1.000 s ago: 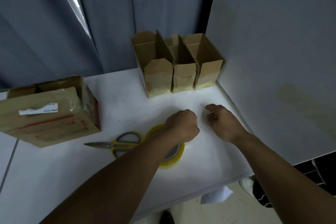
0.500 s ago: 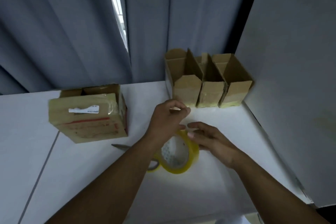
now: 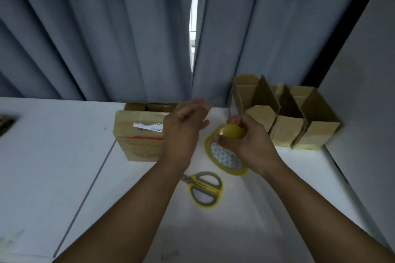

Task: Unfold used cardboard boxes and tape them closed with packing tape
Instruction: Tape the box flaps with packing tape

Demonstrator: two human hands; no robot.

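My right hand grips the yellow packing tape roll by its upper rim and tips it up off the white table. My left hand hovers just left of the roll with its fingers loosely curled and blurred. Whether it pinches a tape end I cannot tell. Behind the left hand lies a taped cardboard box with a white label and a red stripe. Three open-topped cardboard boxes stand in a row at the back right.
Yellow-and-grey scissors lie on the table just in front of the roll. Grey curtains hang behind the table, and a grey wall panel bounds it on the right. A dark object sits at the far left edge.
The roll went from flat under my left hand to tipped up in my right hand. My left hand lifted off it toward the labelled box. The view swung left and up.
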